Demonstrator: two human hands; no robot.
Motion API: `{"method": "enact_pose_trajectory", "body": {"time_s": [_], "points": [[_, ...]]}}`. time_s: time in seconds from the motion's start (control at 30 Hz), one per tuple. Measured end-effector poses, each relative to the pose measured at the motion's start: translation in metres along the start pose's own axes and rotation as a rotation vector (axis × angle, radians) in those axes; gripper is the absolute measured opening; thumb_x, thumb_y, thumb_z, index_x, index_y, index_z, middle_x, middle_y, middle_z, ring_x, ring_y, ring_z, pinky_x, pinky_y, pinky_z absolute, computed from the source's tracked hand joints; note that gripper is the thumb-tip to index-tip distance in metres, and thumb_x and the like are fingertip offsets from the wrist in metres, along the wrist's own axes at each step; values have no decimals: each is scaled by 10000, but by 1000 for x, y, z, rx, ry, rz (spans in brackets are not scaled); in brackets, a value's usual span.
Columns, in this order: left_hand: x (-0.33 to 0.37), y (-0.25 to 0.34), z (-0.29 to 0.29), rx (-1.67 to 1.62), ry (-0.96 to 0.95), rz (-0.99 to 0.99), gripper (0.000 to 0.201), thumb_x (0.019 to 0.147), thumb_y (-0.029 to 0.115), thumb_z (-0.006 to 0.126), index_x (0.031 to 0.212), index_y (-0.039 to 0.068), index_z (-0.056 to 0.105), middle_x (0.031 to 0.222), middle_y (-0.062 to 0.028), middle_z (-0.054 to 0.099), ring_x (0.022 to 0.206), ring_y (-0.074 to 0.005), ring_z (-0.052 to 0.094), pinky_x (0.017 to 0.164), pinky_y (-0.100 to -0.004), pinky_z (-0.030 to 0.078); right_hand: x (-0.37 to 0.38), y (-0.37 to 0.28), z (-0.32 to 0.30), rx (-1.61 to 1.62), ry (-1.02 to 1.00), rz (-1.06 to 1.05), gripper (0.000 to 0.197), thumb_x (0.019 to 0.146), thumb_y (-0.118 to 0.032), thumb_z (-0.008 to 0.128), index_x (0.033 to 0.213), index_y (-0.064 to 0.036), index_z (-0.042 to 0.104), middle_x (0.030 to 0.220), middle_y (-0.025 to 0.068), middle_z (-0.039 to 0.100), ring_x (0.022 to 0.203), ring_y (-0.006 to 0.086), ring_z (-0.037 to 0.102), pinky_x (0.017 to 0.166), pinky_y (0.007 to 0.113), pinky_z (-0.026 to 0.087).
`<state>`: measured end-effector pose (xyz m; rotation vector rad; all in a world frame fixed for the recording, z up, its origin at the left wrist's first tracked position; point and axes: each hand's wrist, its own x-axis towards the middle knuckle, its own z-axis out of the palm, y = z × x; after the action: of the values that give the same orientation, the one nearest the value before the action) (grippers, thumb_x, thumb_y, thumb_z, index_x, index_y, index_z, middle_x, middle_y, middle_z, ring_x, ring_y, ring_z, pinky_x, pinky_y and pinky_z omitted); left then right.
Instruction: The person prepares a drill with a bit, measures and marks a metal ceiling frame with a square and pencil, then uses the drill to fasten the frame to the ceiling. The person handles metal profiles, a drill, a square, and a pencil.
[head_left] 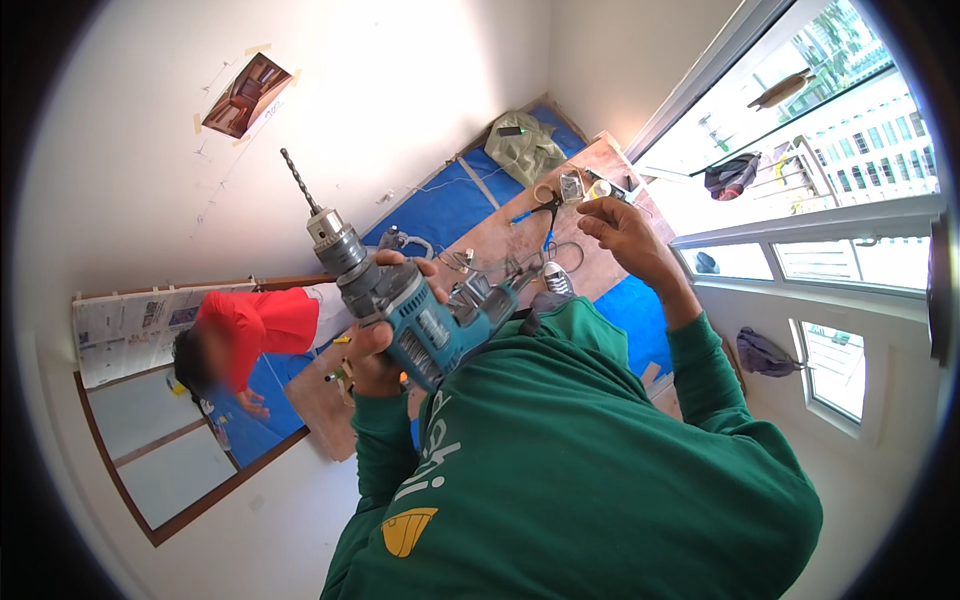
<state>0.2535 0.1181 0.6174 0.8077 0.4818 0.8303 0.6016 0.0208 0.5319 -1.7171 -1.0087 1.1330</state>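
Observation:
My left hand point(372, 358) is wrapped round the body of a teal and grey power drill point(425, 335), held up in front of my chest. From its metal chuck point(328, 230) a long twisted drill bit point(297, 182) points up and to the left toward the white wall. The drill's rear end and cord partly disappear against my green sweatshirt. My right hand point(632, 238) is raised on the right, away from the drill. Its fingers are loosely bent and slightly apart, with nothing visible in them. Behind it lies a pair of blue-handled pliers point(546, 222).
Taped to the wall is a picture point(247, 95) with pencil lines. A person in a red top point(262, 320) bends over at the left. Blue sheeting point(440, 215) and brown boards point(480, 240) cover the floor, with loose cables. Windows point(800, 170) line the right side.

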Motion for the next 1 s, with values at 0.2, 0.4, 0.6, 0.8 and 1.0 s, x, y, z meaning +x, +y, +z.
{"method": "enact_pose_trajectory", "body": {"time_s": [0.2,0.4,0.6,0.8,1.0], "points": [[-13,27,-5,40,-26,-35,923,640,358,948,1347,-21,491,1197,-266,584,975,-369,722,825,-435,652,26,4,41,75,-321,-197,389,1084,-306,641,1318,2,680,1216,123,714,1124,204,681,987,352,540],[-22,23,-24,-24,-117,-104,924,586,328,967,1314,-21,518,1169,-291,601,907,-388,737,769,-448,654,88,30,138,-362,-962,234,834,1043,-738,437,1384,-5,645,1241,183,715,1146,328,683,957,502,555],[-36,20,-23,-81,-29,-176,937,554,286,935,1345,-11,530,1188,-265,627,966,-361,730,846,-430,615,92,113,204,-683,-1523,580,921,903,-843,571,1421,-83,627,1275,149,745,1112,291,726,905,485,545],[-51,11,-35,-132,-41,-84,964,556,331,934,1370,4,533,1210,-262,629,975,-364,722,848,-435,605,74,123,206,-637,-1342,531,668,859,-594,818,1213,-31,757,1118,187,754,899,293,730,707,489,581],[-62,13,-21,-114,54,-98,934,626,403,918,1377,15,520,1218,-260,625,999,-351,720,862,-418,603,85,179,268,-856,-1158,147,240,814,-280,814,911,-61,814,864,94,793,753,196,740,650,369,591]]}}
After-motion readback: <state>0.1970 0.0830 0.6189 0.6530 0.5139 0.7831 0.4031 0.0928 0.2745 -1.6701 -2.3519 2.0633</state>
